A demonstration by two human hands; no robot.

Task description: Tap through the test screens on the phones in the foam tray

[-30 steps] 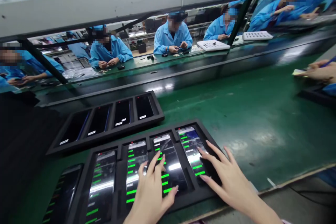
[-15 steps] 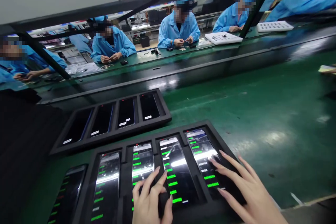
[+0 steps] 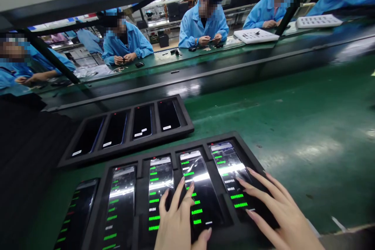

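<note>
Several lit smartphones stand in the slots of a black foam tray [image 3: 140,187], their screens showing rows of green text. My left hand [image 3: 178,218] lies over the middle of the tray with fingers apart, its fingertips at the third phone [image 3: 202,195]; whether they touch the glass I cannot tell. Over the rightmost phone [image 3: 228,172] my right hand [image 3: 281,211] is spread, fingertips near its screen and lower right edge. Neither hand holds anything. Left of these, another lit phone [image 3: 77,211] lies beside the tray, partly cut off by the frame.
Behind sits a second foam tray [image 3: 187,125] with several dark phones bearing white labels. A black stack [image 3: 26,144] rises at the left. Across the green bench [image 3: 293,117], co-workers in blue smocks [image 3: 202,27] handle small parts near white trays [image 3: 256,36].
My left hand has moved up and to the right, from between the second and third phones onto the third phone. My right hand stays over the rightmost phone. The view has shifted slightly.
</note>
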